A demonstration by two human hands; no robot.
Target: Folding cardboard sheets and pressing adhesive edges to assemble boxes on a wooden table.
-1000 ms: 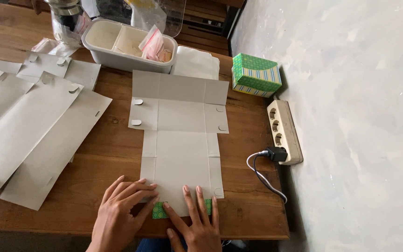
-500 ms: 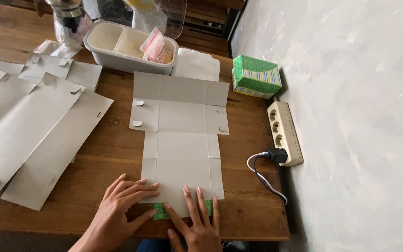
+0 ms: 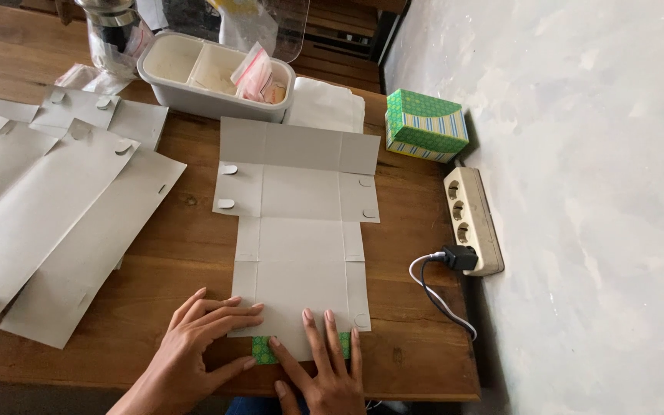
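Left hand (image 3: pixel 203 340) flat, fingers spread, right hand (image 3: pixel 324 361) flat, fingers apart, both pressing near edge of unfolded grey box blank (image 3: pixel 299 230) on wooden table (image 3: pixel 186 253), green printed flap (image 3: pixel 263 352) folded underneath, gripping nothing

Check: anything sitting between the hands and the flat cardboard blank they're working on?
Nothing visible. The left hand and the right hand both lie flat on the near edge of the grey cardboard blank, where a green patterned flap shows beneath it. The stacked blanks lie apart on the left.
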